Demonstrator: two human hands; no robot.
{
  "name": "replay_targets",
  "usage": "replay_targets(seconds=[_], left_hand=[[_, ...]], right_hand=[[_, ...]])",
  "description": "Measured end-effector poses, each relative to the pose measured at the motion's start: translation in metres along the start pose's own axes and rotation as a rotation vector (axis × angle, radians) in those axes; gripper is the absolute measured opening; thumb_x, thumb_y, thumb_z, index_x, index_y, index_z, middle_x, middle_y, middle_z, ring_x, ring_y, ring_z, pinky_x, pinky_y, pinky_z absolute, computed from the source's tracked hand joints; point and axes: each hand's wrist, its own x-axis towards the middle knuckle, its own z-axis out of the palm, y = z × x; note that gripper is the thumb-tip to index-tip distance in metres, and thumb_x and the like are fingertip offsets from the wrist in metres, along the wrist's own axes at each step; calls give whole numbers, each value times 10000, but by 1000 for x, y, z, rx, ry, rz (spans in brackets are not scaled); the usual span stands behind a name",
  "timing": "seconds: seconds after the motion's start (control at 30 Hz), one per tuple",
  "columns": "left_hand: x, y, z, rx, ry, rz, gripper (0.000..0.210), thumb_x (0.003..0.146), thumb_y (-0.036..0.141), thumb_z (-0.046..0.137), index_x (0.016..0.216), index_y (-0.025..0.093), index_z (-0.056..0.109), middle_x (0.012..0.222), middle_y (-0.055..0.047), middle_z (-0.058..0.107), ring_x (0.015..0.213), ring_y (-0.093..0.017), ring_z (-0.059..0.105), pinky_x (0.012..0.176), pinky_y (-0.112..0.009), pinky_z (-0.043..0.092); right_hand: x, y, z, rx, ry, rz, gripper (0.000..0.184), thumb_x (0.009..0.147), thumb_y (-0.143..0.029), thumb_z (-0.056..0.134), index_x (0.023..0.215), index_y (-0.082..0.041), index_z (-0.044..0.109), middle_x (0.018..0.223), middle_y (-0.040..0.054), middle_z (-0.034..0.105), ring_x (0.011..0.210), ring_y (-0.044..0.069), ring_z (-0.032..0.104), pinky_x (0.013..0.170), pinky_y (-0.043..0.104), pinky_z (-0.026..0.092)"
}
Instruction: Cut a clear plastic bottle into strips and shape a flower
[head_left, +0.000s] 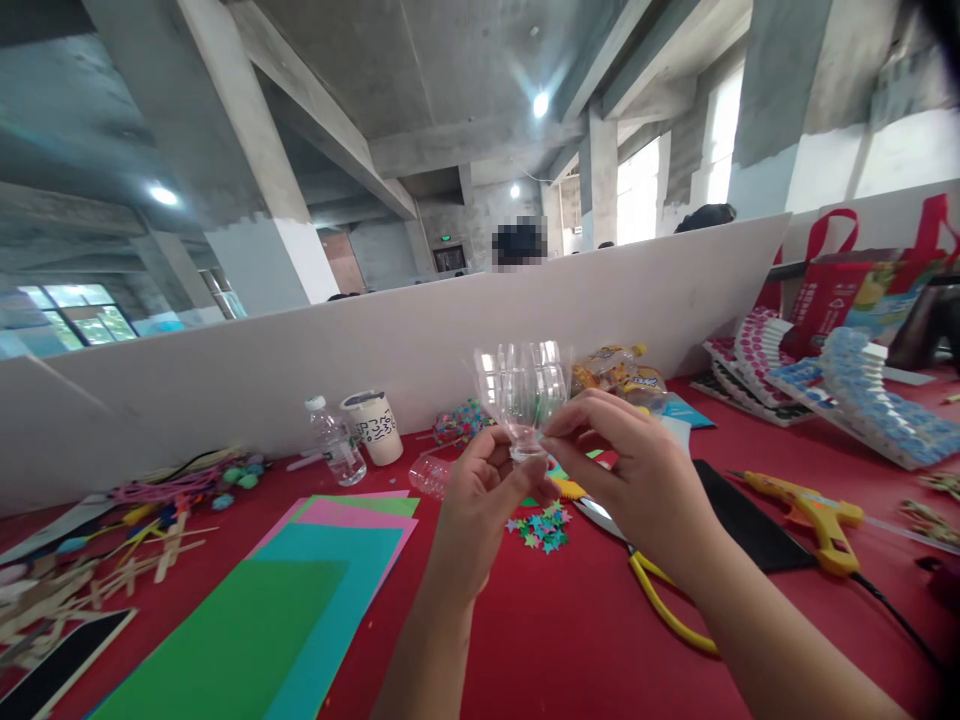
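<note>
A clear plastic bottle top (523, 385), cut off and turned with its neck down, is held up in front of me over the table. My left hand (487, 490) pinches it low at the neck. The fingers of my right hand (619, 460) are closed at the right side of the same neck. Below the hands lies a small pile of coloured star sequins (541, 527). Scissors with yellow handles (667, 600) rest under my right forearm, their blades partly covered by that hand. Behind my left hand, a clear plastic piece (430, 475) lies on the table.
Coloured paper sheets (300, 590) cover the left of the red table (555, 650). A water bottle (335, 443) and a white cup (373, 428) stand behind. Craft sticks (169, 550) lie far left. On the right is a yellow glue gun (810, 510). A white partition (225, 385) runs along the back.
</note>
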Motion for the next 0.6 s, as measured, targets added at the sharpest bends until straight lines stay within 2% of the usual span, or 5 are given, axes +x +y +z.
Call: replay_targets(seconds=[0.27, 0.43, 0.6], left_hand=[[2, -6, -11, -97, -126, -5, 226, 784, 240, 662, 986, 164, 598, 898, -42, 663, 767, -158, 638, 742, -282, 495], [3, -7, -13, -134, -113, -7, 210, 798, 230, 645, 996, 171, 609, 951, -50, 660, 803, -151, 613, 734, -267, 492], [4, -11, -14, -82, -75, 26, 196, 789, 221, 651, 975, 172, 616, 850, -22, 649, 745, -127, 590, 702, -239, 474]], right_hand=[[-2, -7, -2, -71, 0, -81, 79, 860, -159, 530, 791, -183, 561, 769, -5, 552, 668, 97, 515, 604, 233, 442], [-3, -7, 1, -81, -30, -107, 57, 859, -149, 529, 817, -174, 559, 785, 0, 554, 671, 95, 513, 611, 231, 436], [-3, -5, 3, -73, -42, -108, 71, 861, -154, 521, 811, -174, 567, 780, 1, 555, 673, 96, 513, 601, 231, 430]])
